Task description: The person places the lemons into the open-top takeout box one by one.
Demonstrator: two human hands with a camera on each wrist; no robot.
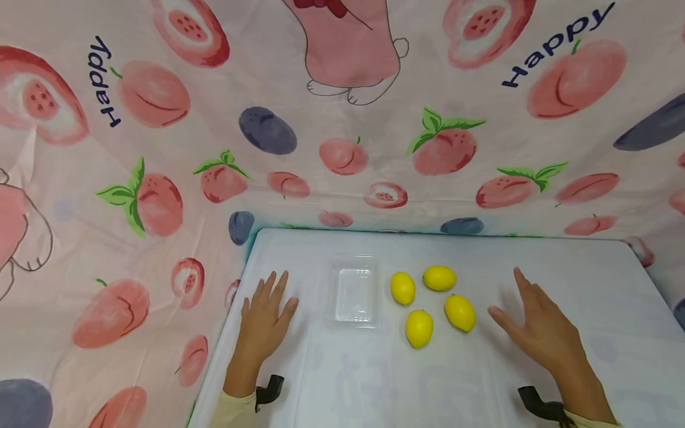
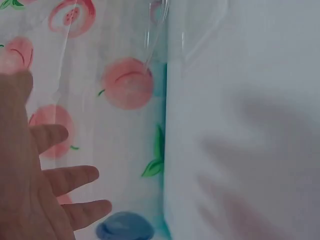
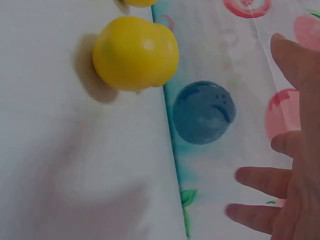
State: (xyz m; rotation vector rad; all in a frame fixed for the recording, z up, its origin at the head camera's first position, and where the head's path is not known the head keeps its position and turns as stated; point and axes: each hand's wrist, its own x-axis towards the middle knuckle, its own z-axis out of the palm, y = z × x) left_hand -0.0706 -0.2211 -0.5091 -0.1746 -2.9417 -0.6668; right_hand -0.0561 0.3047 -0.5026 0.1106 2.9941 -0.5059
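Cloth at far left, peach-printed, running on behind the table. Next, my left hand over the white top, fingers straight and apart, holding nothing. Just right of it, untouched, a container. Then four lemons in a loose cluster, between the container and my right hand. That hand also holds nothing: fingers extended, thumb well out. From the head view its fingers overlap; the right wrist view shows gaps between them.

Only the head view takes in all four lemons. Left wrist view: blurred finger shadows on the tabletop, a sliver of clear plastic at the top edge. Right wrist view: one whole lemon with a blunt bulge at its end, part of another above.

Materials: container thin, transparent, rectangular, catching bright highlights. Lemons oval, smooth, faintly glossy. Cloth creased. Tabletop matte.
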